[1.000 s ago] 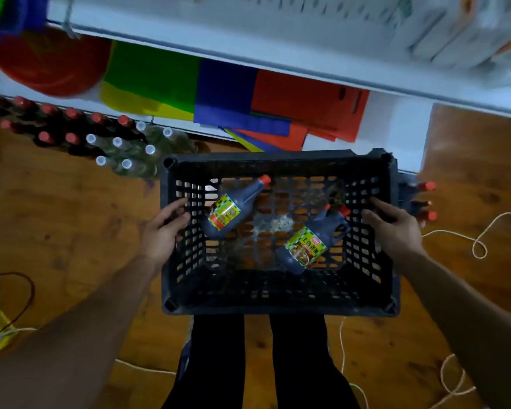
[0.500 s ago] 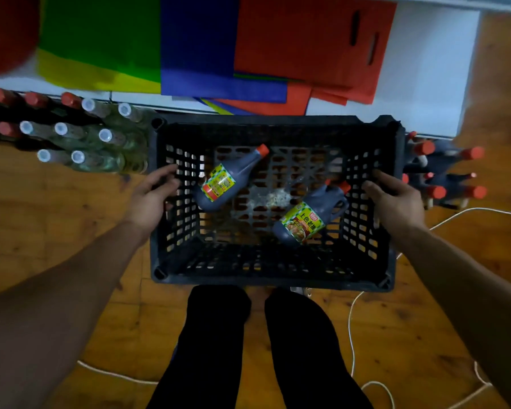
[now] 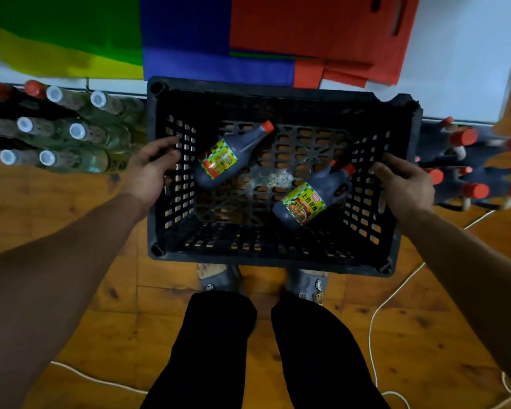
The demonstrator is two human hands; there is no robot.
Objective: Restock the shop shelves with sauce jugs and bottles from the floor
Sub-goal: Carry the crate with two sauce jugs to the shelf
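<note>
A black plastic crate (image 3: 278,255) sits in front of my feet on the wooden floor. Two dark sauce jugs with red caps and yellow-green labels lie on their sides in it, one at the left (image 3: 227,157) and one at the right (image 3: 310,199). My left hand (image 3: 151,169) grips the crate's left wall, fingers over the rim. On the right wall my right hand (image 3: 404,184) grips the same way.
Clear bottles with white caps (image 3: 71,134) and dark red-capped bottles (image 3: 12,90) stand on the floor left of the crate. Dark jugs with red caps (image 3: 472,166) stand at the right. Coloured bags (image 3: 248,33) lie on the low white shelf behind. White cord (image 3: 375,320) trails across the floor.
The crate has come down towards the floor with both hands on its sides, and my view has tilted lower, so my feet now show below the crate.
</note>
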